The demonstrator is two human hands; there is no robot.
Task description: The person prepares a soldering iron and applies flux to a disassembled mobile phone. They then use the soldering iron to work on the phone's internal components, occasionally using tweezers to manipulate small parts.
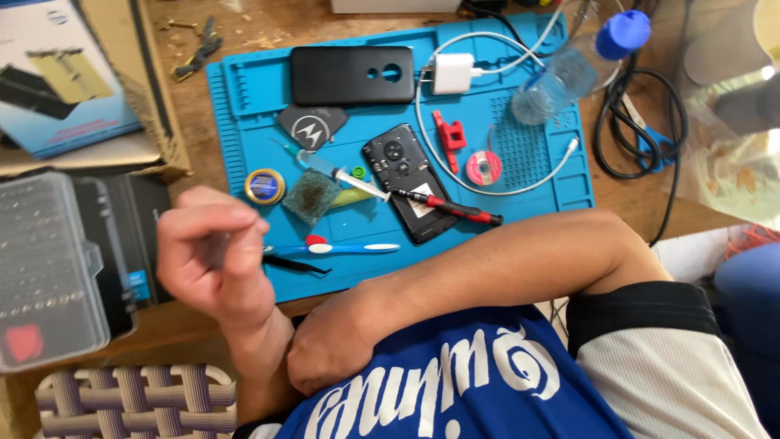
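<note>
Left hand (213, 254) raised at the worktop's front edge, fingers curled, perhaps pinching something small; blurred. Right hand (337, 341) loosely closed against left forearm, empty. Opened phone (406, 180) mid-mat (561, 175), back cover (352, 75) off, red screwdriver (451, 207) across it; reassembly outstanding.

My left hand (213, 254) is raised above the blue mat's (244, 89) near edge, fingers curled together, blurred. My right hand (333, 345) rests against my left forearm. On the mat lie an opened phone (404, 167), a red-tipped screwdriver (451, 208), a toothbrush (341, 248) and black tweezers (296, 264).
</note>
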